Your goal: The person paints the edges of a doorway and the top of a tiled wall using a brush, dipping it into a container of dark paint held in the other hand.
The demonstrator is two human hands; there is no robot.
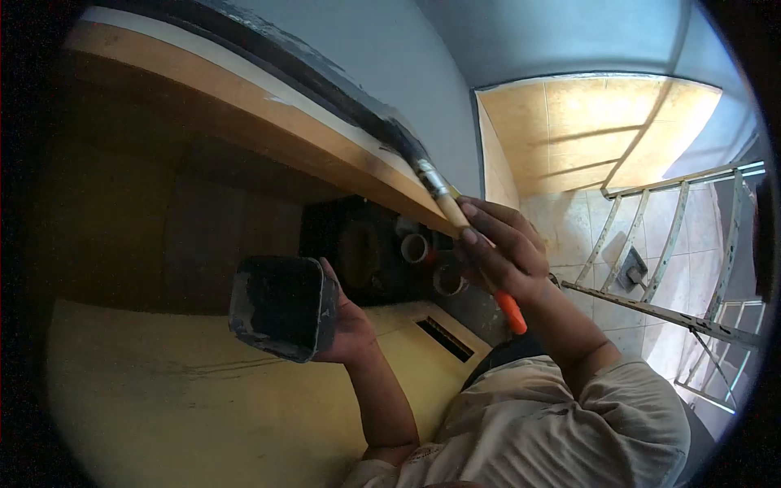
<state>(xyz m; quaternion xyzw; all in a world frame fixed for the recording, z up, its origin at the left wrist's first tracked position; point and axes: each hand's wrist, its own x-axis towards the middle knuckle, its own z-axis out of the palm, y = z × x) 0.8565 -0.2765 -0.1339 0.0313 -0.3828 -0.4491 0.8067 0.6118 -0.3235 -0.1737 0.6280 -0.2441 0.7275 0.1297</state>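
A paintbrush [443,193] with a pale wooden handle and an orange end is gripped in my right hand [506,244], between thumb and fingers. Its dark bristles touch a black painted band [325,93] along the grey wall, just above a white strip and an orange-brown ledge [220,102]. My left hand [351,325] holds a square black plastic tub [324,313] from its right side, below the ledge. Grey smears mark the tub's walls, and its inside is too dark to tell what it contains.
A paint-spotted metal ladder [651,307] stands at the right over a tiled floor [618,329]. A dark tray with a handle [631,270] lies beyond its rungs. Round containers [415,248] sit low beneath the ledge. A yellowish surface [163,390] with a dark slot [444,338] spreads below my left arm.
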